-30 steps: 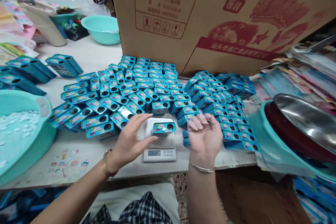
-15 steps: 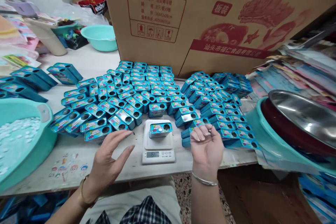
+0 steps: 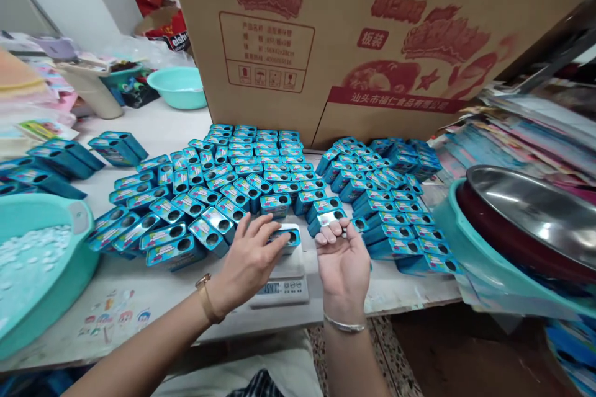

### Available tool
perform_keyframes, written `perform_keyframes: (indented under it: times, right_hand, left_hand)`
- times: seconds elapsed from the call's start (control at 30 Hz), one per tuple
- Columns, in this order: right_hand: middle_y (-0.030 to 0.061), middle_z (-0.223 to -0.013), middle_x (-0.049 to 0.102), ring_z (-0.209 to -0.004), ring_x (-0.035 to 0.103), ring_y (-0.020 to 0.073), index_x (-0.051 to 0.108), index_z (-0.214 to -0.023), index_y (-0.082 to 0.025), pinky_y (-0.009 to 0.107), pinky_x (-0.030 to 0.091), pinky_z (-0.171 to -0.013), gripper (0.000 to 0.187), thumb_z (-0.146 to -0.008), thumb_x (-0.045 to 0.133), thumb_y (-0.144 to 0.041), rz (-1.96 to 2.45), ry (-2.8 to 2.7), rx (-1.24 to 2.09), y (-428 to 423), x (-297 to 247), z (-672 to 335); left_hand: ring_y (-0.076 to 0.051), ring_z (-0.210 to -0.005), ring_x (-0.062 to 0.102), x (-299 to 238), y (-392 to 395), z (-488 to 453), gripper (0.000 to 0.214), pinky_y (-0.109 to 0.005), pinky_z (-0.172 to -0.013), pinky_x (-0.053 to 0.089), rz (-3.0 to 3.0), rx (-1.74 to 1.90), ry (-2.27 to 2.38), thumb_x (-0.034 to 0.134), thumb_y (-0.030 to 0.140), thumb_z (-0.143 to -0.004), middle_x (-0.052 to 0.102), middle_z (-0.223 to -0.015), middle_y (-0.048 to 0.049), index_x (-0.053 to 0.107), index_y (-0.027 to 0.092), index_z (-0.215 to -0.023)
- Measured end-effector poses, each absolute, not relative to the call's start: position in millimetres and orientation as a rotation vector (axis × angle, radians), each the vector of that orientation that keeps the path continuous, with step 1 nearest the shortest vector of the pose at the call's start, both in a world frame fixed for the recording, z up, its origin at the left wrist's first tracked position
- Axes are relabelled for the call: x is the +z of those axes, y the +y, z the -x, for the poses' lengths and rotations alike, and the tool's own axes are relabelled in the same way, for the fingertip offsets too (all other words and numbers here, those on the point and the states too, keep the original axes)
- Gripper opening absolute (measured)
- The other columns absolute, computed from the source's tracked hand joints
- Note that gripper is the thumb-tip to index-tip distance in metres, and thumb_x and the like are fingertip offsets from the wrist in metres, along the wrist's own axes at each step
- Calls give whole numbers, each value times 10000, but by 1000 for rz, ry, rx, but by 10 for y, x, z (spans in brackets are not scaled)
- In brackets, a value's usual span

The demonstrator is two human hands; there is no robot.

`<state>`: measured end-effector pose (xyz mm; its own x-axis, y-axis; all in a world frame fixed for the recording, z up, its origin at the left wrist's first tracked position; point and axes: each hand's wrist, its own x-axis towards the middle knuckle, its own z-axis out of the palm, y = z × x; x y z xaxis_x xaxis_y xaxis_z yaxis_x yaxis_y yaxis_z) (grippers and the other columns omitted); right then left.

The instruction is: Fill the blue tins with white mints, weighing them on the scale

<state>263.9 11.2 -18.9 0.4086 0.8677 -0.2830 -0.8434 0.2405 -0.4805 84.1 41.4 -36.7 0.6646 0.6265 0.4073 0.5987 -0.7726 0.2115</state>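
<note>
A blue tin [image 3: 292, 237] with a round hole in its top stands on a small white digital scale [image 3: 279, 293]. My left hand [image 3: 251, 257] reaches over the tin from the left, fingers spread and bent over its top and near side. They hide most of the tin; whether they grip it cannot be seen. My right hand [image 3: 343, 263] is palm up just right of the scale, fingers curled against the thumb. Something small and pale shows at its fingertips, too small to make out. Rows of similar blue tins [image 3: 223, 198] stand behind the scale.
A turquoise basin [image 3: 84, 248] of pale tablets stands at left. Another turquoise basin [image 3: 449, 223] at right holds metal bowls [image 3: 526, 198]. A large cardboard box [image 3: 321, 43] rises behind the tins. More blue tins [image 3: 386, 205] stand at right, near stacked printed sheets [image 3: 512, 142].
My left hand has moved right, from beside the scale to over the tin, covering the white tablet on its top. My right hand has shifted left toward the scale, still curled. The view has tilted slightly.
</note>
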Motion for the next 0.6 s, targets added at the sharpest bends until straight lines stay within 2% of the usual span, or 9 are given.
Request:
perform_keyframes:
  times: [0.13,0.23,0.33,0.6]
  right_hand:
    - [-61,-652,409,-544,422,61,512,-752,-189,184,402,-506,112,-810,576,-261,626,4,1159,104,-251,-2682]
    - [-59,-652,411,-544,420,63,516,-761,-185,185,402,-503,86,-816,555,-239,618,23,1171,102,-275,-2697]
    - [-58,-651,411,-548,421,66,517,-760,-183,188,406,-498,78,-820,541,-228,614,16,1183,105,-289,-2694]
    - [-59,-637,413,-540,420,67,513,-757,-191,184,421,-496,92,-811,559,-250,642,-50,1179,86,-298,-2720]
  left_hand:
    - [-258,-1177,494,-450,408,-789,336,-509,-1053,318,-2759,876,1074,535,194,-887,612,-1174,-85,558,231,-1220]
    - [-226,-1086,546,-471,381,-768,272,-496,-1054,309,-2696,1004,1102,559,187,-878,660,-1036,-55,592,234,-1144]
    - [-210,-1035,567,-447,363,-827,200,-523,-1072,250,-2693,957,1071,533,149,-886,679,-916,-13,630,248,-1030]
    - [-218,-1073,532,-405,373,-1124,266,-535,-1117,178,-2776,717,1060,464,99,-888,644,-966,-43,587,209,-1096]
